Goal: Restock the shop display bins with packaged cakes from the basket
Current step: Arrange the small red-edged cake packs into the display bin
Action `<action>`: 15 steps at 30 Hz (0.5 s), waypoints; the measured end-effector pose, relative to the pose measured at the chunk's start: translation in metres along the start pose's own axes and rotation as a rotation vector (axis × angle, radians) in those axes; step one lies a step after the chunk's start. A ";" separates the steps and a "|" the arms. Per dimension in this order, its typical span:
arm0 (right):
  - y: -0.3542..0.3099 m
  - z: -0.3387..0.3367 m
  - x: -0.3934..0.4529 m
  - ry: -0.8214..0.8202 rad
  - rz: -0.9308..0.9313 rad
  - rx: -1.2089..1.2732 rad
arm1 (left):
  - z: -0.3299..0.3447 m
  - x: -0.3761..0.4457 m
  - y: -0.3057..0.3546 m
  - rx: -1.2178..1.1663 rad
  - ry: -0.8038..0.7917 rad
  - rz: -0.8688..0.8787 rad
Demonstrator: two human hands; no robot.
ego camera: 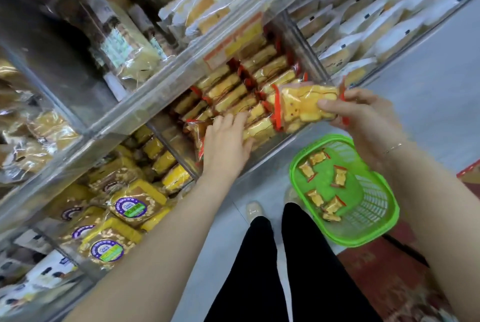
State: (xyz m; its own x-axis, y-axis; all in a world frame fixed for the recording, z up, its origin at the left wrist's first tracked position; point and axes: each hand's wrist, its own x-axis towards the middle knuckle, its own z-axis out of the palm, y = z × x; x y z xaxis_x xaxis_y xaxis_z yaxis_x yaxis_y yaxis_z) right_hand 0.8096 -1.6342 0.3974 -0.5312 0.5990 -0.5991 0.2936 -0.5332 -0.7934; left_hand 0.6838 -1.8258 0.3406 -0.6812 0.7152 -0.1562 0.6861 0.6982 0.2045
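Clear acrylic display bin point(309, 129): rows of red-edged packaged cakes point(233, 93).
Green plastic basket point(374, 233): six small packets point(335, 205).
Left hand point(226, 140): flat, fingers straight, on the bin's cakes.
Right hand point(363, 111): pinches a clear-wrapped yellow cake point(304, 108).

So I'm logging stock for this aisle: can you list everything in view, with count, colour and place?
held cake pack: one, yellow with red ends, above the bin
clear display bin: one, holds rows of like packs
green basket: one, on the floor, about six small packs inside
purple-label packs: several, yellow, lower bin
pale packs: many, upper right bin
left hand: open, on the bin's packs
right hand: grips the held pack
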 end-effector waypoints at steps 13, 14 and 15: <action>0.012 0.038 0.027 -0.440 -0.644 -1.214 | 0.007 0.027 -0.029 0.067 -0.001 0.292; 0.015 0.041 0.024 -0.445 -0.695 -1.299 | 0.007 0.027 -0.030 0.076 0.000 0.309; 0.018 0.045 0.023 -0.440 -0.735 -1.358 | 0.006 0.028 -0.032 0.081 -0.004 0.319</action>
State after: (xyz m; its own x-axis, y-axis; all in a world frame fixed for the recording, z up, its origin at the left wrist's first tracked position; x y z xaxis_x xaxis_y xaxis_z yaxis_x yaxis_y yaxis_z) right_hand 0.7670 -1.6573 0.3740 -0.9748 0.1360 -0.1770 0.2108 0.8221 -0.5289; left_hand 0.6447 -1.8281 0.3236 -0.4274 0.8985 -0.1002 0.8832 0.4386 0.1658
